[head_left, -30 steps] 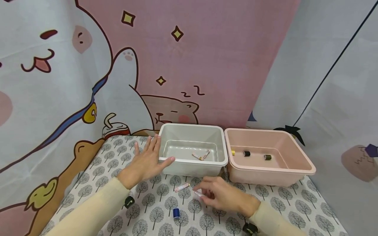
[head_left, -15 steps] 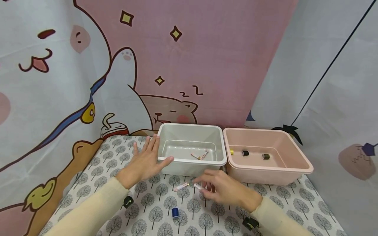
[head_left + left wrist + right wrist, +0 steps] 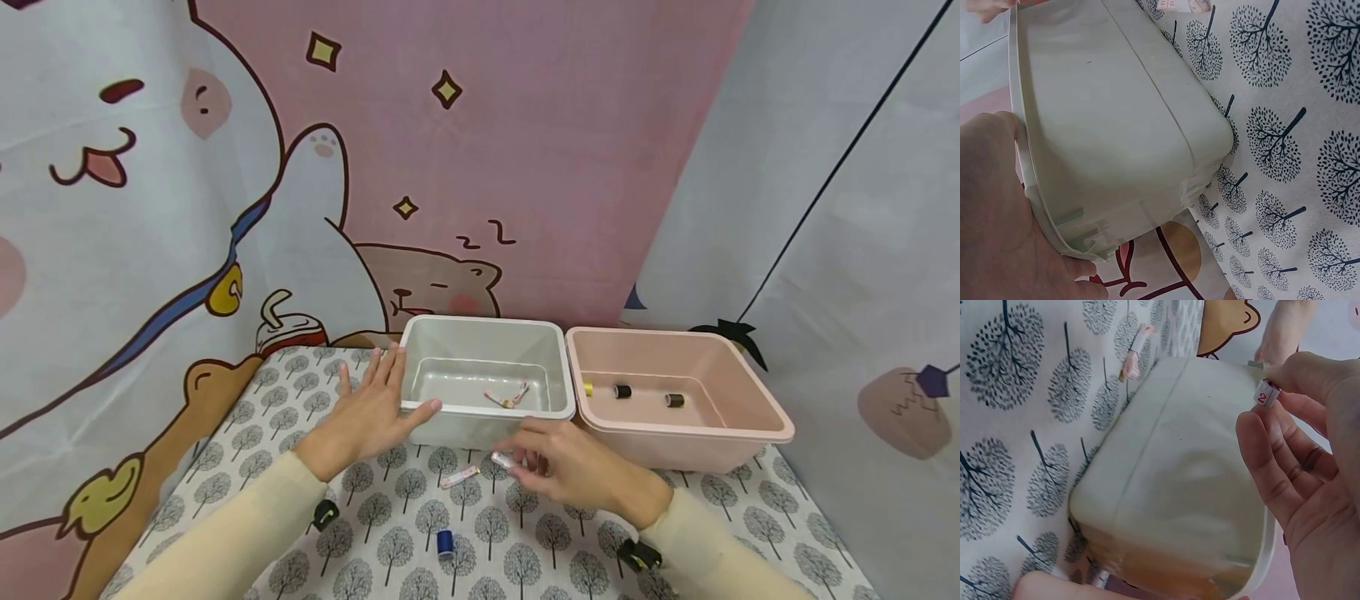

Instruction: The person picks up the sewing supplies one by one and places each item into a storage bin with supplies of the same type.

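So, nearest the person, a cream sleeve (image 3: 712,558) runs back from the right hand's grip, with a small black device (image 3: 639,555) at that wrist. A blue spool (image 3: 446,544) sits on the tree-print cloth (image 3: 525,575), nearer the person than the grip and off to its left.

Next comes the right hand (image 3: 573,467) itself: thumb and forefinger pinch a small white strip (image 3: 1266,393), a red 2 showing on its end, while the other fingers curl loosely. The pinched piece is just in front of the near wall of the pale grey bin (image 3: 465,429); how high over the cloth is hard to tell. A printed strip (image 3: 459,477) lies on the cloth, just left of the grip.

Farther left, the left hand (image 3: 363,421) grasps nothing: its fingers are straight and spread against the bin's left end, the thumb over the near rim.

Past the grip, inside that bin, thin printed pieces (image 3: 507,398) lie toward the right. Beyond the grip and to its right, the pink bin (image 3: 675,450) stands close beside the grey one, holding a black spool (image 3: 622,391), a dark green spool (image 3: 675,400) and a yellow item (image 3: 588,388) partly hidden by the wall. Behind everything hangs a cartoon backdrop (image 3: 570,167).
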Motion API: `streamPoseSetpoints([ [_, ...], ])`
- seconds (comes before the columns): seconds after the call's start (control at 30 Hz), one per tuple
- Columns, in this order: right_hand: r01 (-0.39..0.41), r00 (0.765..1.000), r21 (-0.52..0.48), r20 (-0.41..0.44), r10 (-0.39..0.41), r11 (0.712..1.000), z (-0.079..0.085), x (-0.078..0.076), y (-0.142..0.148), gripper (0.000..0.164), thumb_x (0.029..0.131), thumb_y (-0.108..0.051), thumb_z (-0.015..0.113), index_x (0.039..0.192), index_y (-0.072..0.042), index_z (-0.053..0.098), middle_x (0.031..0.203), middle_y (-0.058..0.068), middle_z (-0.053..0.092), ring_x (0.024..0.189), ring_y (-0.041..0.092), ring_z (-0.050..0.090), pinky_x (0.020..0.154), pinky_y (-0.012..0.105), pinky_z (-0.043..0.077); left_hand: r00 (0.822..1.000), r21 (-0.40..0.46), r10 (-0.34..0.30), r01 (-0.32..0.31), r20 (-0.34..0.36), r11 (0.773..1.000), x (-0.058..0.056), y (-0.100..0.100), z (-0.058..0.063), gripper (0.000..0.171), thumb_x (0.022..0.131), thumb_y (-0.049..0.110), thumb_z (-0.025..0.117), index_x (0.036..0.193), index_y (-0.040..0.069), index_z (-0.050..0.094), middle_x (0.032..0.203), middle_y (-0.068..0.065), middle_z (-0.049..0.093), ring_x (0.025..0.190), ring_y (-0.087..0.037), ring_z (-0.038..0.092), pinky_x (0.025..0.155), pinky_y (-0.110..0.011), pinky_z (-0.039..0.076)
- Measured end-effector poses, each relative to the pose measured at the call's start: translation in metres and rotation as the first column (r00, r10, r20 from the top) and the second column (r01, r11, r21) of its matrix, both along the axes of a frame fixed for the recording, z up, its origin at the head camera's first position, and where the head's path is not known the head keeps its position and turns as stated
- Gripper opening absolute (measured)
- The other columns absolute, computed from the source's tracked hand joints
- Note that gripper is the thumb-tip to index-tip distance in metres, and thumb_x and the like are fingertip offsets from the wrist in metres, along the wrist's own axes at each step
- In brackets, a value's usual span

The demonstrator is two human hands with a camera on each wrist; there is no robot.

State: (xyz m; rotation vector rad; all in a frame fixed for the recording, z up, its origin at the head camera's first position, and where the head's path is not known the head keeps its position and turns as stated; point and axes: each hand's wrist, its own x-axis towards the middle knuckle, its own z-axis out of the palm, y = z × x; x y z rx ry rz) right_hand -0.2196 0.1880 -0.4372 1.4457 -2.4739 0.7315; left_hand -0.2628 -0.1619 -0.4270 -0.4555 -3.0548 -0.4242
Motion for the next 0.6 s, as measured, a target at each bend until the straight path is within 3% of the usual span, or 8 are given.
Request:
streamPoseSetpoints([
  [0.37,-0.029,0.999,-0.011,-0.045,0.029,1.000,0.013,-0.008,0.000,0.036,0.101,-0.006,0.088,0.136,-0.010,0.083,0.104,-0.003,0.077,0.079,-0.010,0.066,0.069,0.004,0.057,1.000,-0.004,0.004,-0.004,-0.001,1.000,0.000,0.000,-0.001,0.124,0.108,0.094,0.037,0.187,0.004,0.002,0.196,-0.014,-0.004,0.184,-0.043,-0.003,0.137,-0.087,-0.013],
  [0.6,0.005,0.998,-0.001,-0.055,-0.005,1.000,0.022,-0.012,0.001,0.036,0.101,-0.007,0.089,0.136,-0.011,0.084,0.107,-0.001,0.081,0.081,-0.008,0.067,0.070,0.007,0.060,1.000,-0.003,0.003,-0.003,-0.001,1.000,-0.001,0.001,0.000,0.124,0.108,0.095,0.035,0.187,0.004,0.003,0.196,-0.015,-0.004,0.184,-0.043,-0.003,0.137,-0.087,-0.014],
])
